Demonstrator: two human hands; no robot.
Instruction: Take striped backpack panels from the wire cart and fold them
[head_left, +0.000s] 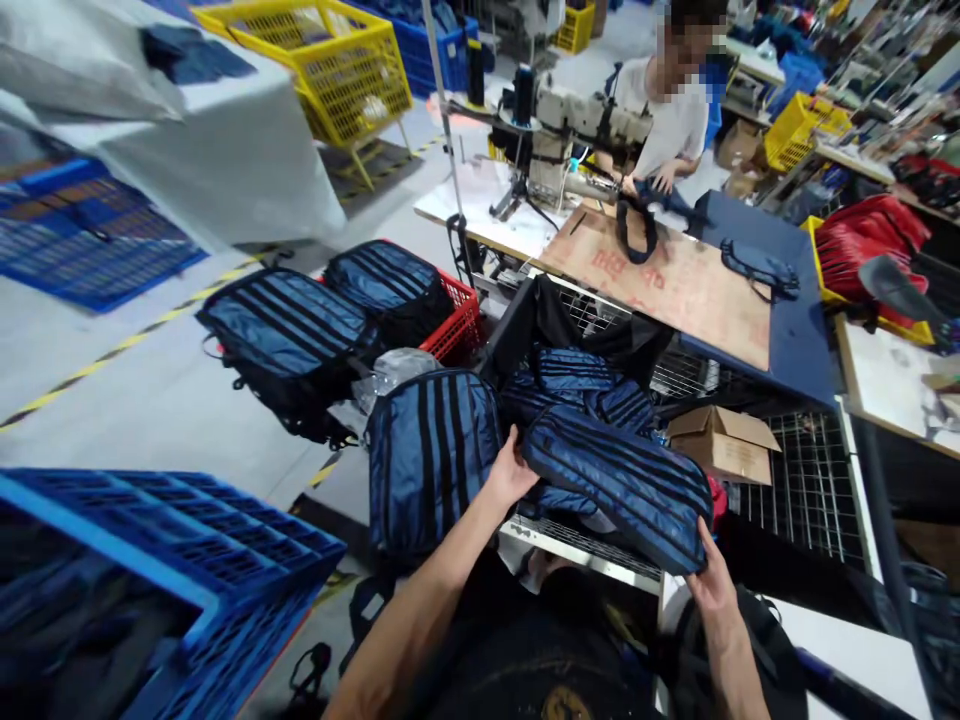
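Note:
A dark blue padded backpack panel (619, 480) with black straps across it is held up between my two hands, over a wire-sided bin. My left hand (516, 472) grips its left end, and my right hand (709, 570) has hold of the lower right end. Beneath it, more blue bag pieces (574, 375) are piled in the bin. To the left of my left hand stands a blue backpack (435, 455) with black vertical straps, close beside the bin.
Two more blue backpacks (289, 325) rest at a red crate (459, 315). A blue crate (247, 530) is at lower left, a cardboard box (724, 445) on the bin's right. Beyond, a person (667, 110) works at a sewing machine (592, 120) on a table.

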